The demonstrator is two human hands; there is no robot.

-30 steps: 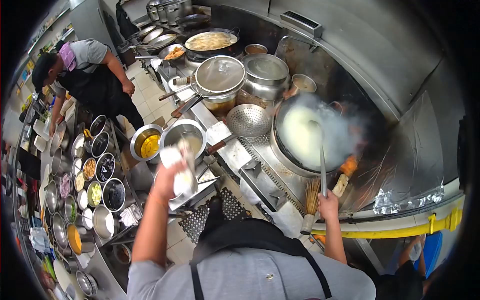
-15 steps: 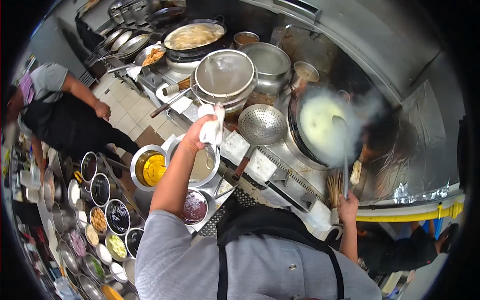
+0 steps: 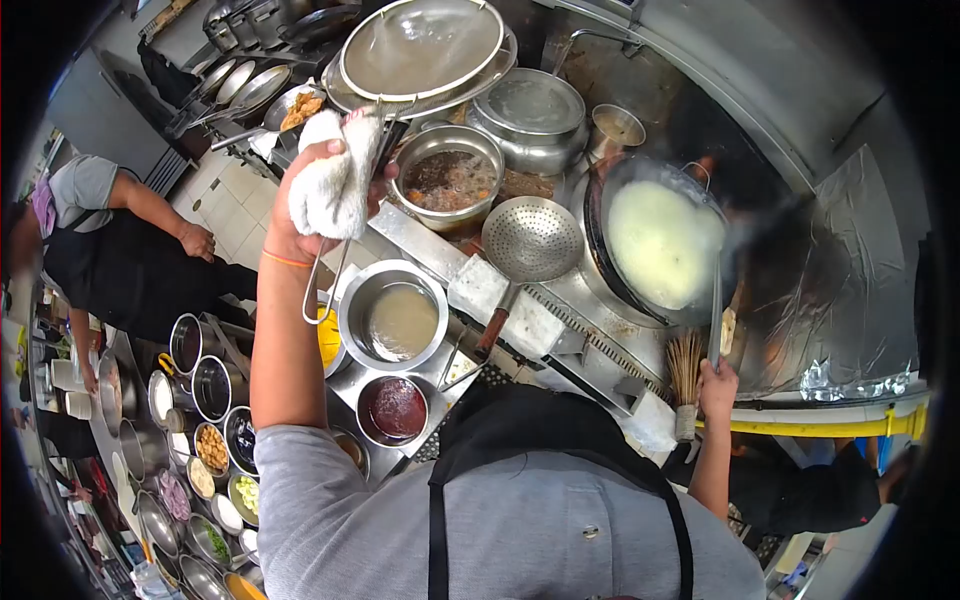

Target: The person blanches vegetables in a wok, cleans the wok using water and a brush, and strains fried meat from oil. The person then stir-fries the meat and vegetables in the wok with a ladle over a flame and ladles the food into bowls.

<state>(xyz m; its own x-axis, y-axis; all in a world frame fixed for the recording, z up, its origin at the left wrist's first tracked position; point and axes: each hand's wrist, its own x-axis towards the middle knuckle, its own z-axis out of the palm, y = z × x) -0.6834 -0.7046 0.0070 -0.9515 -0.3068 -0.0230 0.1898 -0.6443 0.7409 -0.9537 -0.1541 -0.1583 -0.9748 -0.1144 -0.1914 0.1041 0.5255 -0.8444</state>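
Note:
My left hand [image 3: 285, 215] is closed round a white cloth [image 3: 335, 185] and the handle end of a round mesh strainer [image 3: 422, 45], which is raised at the top. Wire loops hang below that hand. A pot of brown broth with floating bits [image 3: 450, 180] lies uncovered beside the strainer. At the right, my right hand [image 3: 717, 385] grips the long metal handle of a ladle [image 3: 716, 310]. The handle reaches over the edge of a wok [image 3: 660, 245] of pale, bubbling liquid; the ladle's bowl cannot be made out.
A perforated skimmer [image 3: 532, 240] rests between broth pot and wok. Below my left forearm are a pot of cloudy liquid [image 3: 400, 318] and one of dark red sauce [image 3: 395, 408]. A bamboo brush [image 3: 685, 370] stands by my right hand. Another person [image 3: 130, 240] is at the left.
My left hand has taken hold of the strainer with the cloth and lifted it up and left off the broth pot. My right hand still holds the ladle; steam over the wok has thinned.

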